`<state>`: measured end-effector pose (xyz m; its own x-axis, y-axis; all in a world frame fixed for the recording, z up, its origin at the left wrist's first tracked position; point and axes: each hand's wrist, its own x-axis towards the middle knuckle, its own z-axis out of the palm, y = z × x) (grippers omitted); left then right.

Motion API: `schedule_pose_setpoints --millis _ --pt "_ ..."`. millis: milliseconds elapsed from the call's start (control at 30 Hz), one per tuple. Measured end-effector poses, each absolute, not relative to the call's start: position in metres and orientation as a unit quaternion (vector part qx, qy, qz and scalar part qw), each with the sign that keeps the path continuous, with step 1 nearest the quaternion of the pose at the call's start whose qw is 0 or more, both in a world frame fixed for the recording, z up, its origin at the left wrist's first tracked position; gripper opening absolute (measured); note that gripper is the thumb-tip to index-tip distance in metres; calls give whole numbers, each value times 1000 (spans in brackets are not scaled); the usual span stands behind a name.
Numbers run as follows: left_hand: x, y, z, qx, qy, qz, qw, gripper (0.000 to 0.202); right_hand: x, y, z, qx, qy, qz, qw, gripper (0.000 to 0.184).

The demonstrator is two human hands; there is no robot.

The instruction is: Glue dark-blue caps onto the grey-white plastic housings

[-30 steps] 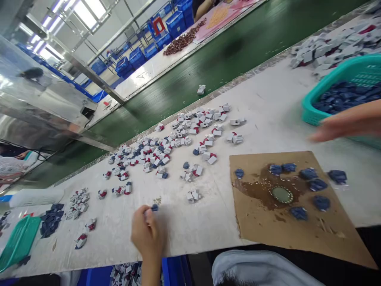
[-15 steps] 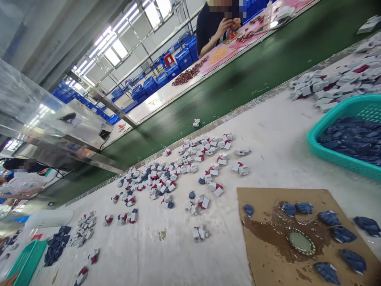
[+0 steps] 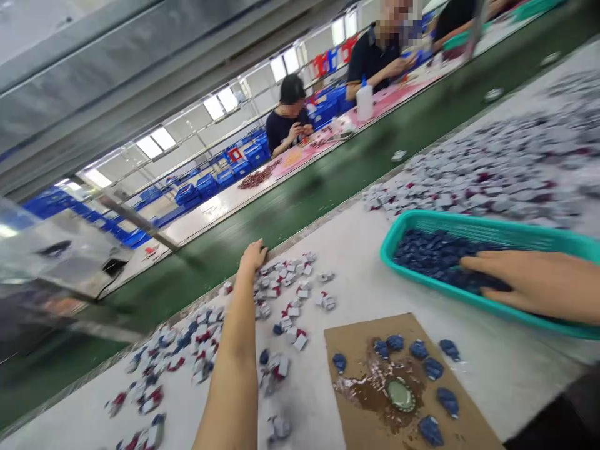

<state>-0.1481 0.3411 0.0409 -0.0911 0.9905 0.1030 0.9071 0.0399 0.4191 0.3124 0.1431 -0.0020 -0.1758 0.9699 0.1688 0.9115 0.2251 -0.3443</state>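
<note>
My left hand (image 3: 254, 255) reaches far forward to the edge of the green belt (image 3: 323, 187), beside a spread of grey-white blocky pieces with dark red and blue parts (image 3: 285, 275). Its fingers look curled down, and whatever they hold is hidden. On the right, my right hand (image 3: 520, 281) dips into a teal plastic basket (image 3: 450, 289) of small dark blue pieces (image 3: 422, 253). Thumb and fingers are apart, with fingertips among the pieces. A cardboard sheet (image 3: 351, 400) lies in front, bearing several dark blue pieces (image 3: 447, 402) and a round greenish lid (image 3: 400, 395) in a wet brown stain.
Beyond the basket spreads a large heap of grey-white pieces (image 3: 469, 181). Across the belt, a person (image 3: 285, 122) and others work at a pink-covered table (image 3: 323, 134). A white bottle (image 3: 364, 103) stands there. A metal beam (image 3: 140, 81) runs overhead.
Both hands have come into view, the left at the belt edge, the right in the basket. The view has turned right. The single white piece on the belt near there no longer shows.
</note>
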Motion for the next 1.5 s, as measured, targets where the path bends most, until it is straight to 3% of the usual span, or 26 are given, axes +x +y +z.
schedule_pose_setpoints --millis 167,300,467,667,833,933,1133,1267,1400,1500 --pt "-154 361 43 644 730 194 120 30 319 137 14 -602 -774 130 148 32" --pt "-171 329 53 613 732 275 116 24 320 138 12 -600 -778 143 115 31" --pt "-183 229 58 562 708 404 138 46 317 144 13 -590 -791 151 63 17" --pt "-179 95 42 368 675 502 397 65 314 139 20 -576 -800 169 -6 29" --pt "-135 36 31 221 617 525 544 55 318 147 19 -566 -797 201 -55 42" --pt "-113 24 29 197 579 540 577 48 325 157 13 -588 -779 208 -66 51" --pt "-111 17 36 219 568 565 556 41 327 142 25 -669 -729 142 31 72" --pt "-99 7 40 191 569 572 559 51 271 92 41 -598 -780 114 145 55" --pt "-67 -2 39 150 524 589 597 45 201 54 24 -475 -845 185 163 45" --pt "-48 -8 39 117 523 581 613 40 172 51 -2 -409 -876 172 187 46"
